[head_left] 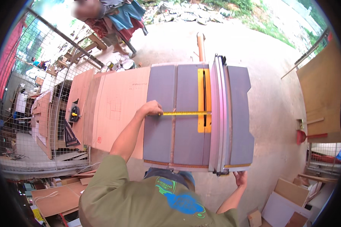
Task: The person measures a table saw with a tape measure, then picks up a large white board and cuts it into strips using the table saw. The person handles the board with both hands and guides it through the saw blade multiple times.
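Note:
A yellow tape measure (185,113) is drawn out across the grey top of a table saw (161,142). My left hand (152,108) is closed around its case, which the fingers mostly cover. The blade of the tape crosses the yellow insert (204,85) with its dark slot and reaches the metal rip fence (217,140). At the saw's front edge, right of the fence's near end, my right hand (240,178) is curled with its fingertips against the underside. What those fingers hold is hidden.
A wooden board (121,98) adjoins the saw on the left, with a black tool with a yellow knob (75,113) and a dark set square (71,134) beyond. Another person (121,19) stands at the far left. Wood offcuts (288,204) lie at the lower right.

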`<state>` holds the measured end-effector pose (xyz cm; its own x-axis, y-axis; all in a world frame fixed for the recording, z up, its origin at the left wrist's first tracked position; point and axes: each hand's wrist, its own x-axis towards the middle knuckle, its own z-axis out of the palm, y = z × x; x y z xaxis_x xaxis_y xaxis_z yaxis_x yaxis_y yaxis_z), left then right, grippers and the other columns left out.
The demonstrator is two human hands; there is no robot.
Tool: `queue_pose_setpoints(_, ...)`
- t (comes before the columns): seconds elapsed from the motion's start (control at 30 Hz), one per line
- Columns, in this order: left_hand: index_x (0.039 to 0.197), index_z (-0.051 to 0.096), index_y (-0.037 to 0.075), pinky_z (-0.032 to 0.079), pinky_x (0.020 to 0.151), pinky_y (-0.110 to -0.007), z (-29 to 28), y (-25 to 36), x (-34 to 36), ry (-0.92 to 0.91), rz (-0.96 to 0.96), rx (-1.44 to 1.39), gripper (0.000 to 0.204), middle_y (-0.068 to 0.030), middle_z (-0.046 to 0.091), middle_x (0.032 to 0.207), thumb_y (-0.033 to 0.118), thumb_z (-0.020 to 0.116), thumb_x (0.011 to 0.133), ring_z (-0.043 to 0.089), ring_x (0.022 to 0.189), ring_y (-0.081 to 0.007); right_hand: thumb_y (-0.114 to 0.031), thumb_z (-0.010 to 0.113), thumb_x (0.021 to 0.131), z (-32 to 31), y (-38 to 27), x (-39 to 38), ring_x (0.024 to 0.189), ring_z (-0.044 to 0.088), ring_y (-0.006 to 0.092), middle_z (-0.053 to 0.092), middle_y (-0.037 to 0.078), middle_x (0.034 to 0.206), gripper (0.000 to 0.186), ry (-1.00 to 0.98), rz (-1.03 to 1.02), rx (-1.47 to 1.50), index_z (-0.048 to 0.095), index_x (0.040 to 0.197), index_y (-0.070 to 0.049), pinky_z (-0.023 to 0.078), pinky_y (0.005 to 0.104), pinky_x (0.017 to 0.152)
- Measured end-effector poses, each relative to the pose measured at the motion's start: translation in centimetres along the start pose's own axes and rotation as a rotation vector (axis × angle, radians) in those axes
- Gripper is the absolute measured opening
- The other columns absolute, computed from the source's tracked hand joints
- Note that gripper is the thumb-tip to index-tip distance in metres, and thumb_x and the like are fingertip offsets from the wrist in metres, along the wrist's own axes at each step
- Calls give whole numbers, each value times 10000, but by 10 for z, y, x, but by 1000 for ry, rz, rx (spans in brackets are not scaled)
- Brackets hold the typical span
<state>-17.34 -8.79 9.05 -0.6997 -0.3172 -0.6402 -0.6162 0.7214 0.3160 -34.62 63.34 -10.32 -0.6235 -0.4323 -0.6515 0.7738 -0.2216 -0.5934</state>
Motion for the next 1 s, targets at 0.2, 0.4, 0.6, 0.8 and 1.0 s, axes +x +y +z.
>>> queue_pose_setpoints(0.2, 908, 832, 156, 584, 751, -434, -3, -1, 0, 18, 95, 111, 247, -138, 779, 877, 342, 737, 776, 730, 815, -336, -394, 639, 1029, 13, 28, 75, 1283, 604, 292, 619, 82, 1427, 511, -18, -161, 279, 544, 1432, -95, 514, 517, 1050)
queue_pose_setpoints(0.4, 962, 829, 105, 583, 782, -427, -1, 5, -6, 64, -124, -57, 366, -188, 765, 859, 398, 755, 755, 729, 808, -330, -397, 640, 1026, 43, 30, 114, 1245, 613, 290, 627, 87, 1397, 506, 38, -201, 382, 549, 1418, -89, 520, 511, 1026)
queue_pose_setpoints(0.6, 983, 831, 119, 575, 842, -433, -5, 5, -8, 48, -121, -48, 382, -196, 768, 904, 426, 750, 771, 724, 860, -347, -399, 640, 1024, 56, 34, 134, 1208, 623, 288, 636, 92, 1368, 501, 114, -207, 427, 554, 1403, -83, 526, 504, 1002)
queue_pose_setpoints(0.8, 983, 837, 116, 575, 817, -437, 1, -12, 1, 54, -54, -30, 360, -186, 751, 862, 414, 740, 804, 709, 826, -345, -402, 640, 1022, 76, 34, 173, 1170, 632, 286, 645, 97, 1338, 496, 126, -205, 463, 559, 1389, -77, 532, 498, 978)
queue_pose_setpoints(1.0, 950, 824, 69, 550, 736, -431, -3, -6, -5, 60, -62, -16, 360, -176, 724, 798, 393, 740, 818, 684, 759, -290, -404, 641, 1020, 76, 40, 194, 1133, 641, 284, 654, 102, 1309, 492, 125, -183, 460, 564, 1374, -72, 539, 491, 954)
